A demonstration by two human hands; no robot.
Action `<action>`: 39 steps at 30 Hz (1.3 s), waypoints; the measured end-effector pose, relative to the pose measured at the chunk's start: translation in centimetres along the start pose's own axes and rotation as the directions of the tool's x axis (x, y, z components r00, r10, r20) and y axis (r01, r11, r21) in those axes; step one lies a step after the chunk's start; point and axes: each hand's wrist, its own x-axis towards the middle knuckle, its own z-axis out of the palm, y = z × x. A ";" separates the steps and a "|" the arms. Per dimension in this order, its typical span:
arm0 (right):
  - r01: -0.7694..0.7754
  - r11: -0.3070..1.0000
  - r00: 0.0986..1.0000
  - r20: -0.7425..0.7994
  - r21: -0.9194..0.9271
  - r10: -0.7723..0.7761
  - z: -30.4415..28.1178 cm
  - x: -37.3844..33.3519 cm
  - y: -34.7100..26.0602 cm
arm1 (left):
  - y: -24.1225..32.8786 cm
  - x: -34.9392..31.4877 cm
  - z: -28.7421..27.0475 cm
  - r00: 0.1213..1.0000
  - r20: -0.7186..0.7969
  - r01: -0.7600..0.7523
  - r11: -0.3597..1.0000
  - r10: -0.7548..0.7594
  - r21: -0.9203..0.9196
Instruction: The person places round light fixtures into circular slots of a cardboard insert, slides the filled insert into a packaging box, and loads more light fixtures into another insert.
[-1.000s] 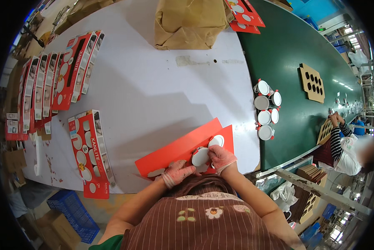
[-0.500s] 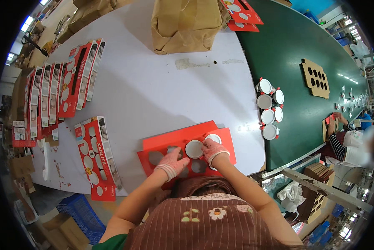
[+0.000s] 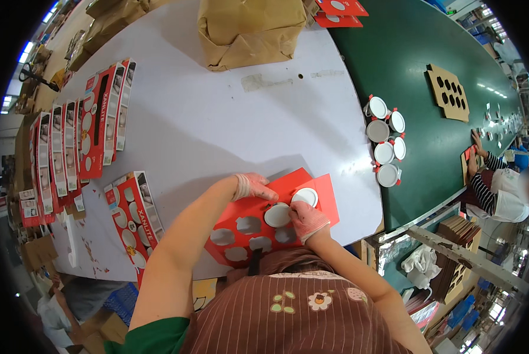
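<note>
A red cardboard sleeve (image 3: pixel 232 222) with round cutouts lies in front of me at the near edge of the white table. Two white round lamps (image 3: pixel 277 216) sit side by side in its cutouts at the right end; several other cutouts hold no lamp. My left hand (image 3: pixel 254 187), in a pink glove, grips the far edge of the cardboard, its thumb close to the nearer lamp; part of its fingers is hidden. Pink-gloved too, my right hand (image 3: pixel 308 220) is closed at the right rim of that lamp, just below the other one.
Several white round lamps (image 3: pixel 377 131) stand along the seam with the green conveyor (image 3: pixel 418 159). Printed red boxes (image 3: pixel 102 118) lean in a row at the left, another box (image 3: pixel 136 218) nearer. A brown paper-wrapped package (image 3: pixel 249 35) stands at the back. A co-worker (image 3: pixel 497 189) handles something far right.
My left hand has gone from the cutouts at the left to the far edge of the cardboard. The cardboard has turned and tilted slightly. My right hand stays by the lamps. Another person shows lower left.
</note>
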 end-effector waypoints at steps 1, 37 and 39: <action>0.032 0.999 0.999 -0.023 0.012 -0.032 0.0 -0.2 0.1 | -0.1 -0.2 -0.1 0.989 0.129 -0.039 0.963 0.076 -0.266; 0.419 0.908 0.842 -0.372 -0.005 -0.390 -6.7 -6.4 -5.0 | 3.0 -11.3 10.2 0.792 -0.466 -0.611 0.495 0.395 -0.619; 0.489 0.872 0.790 -0.418 -0.013 -0.449 -7.5 -6.4 -4.6 | 3.4 -12.0 10.6 0.790 -0.509 -0.607 0.549 0.342 -0.574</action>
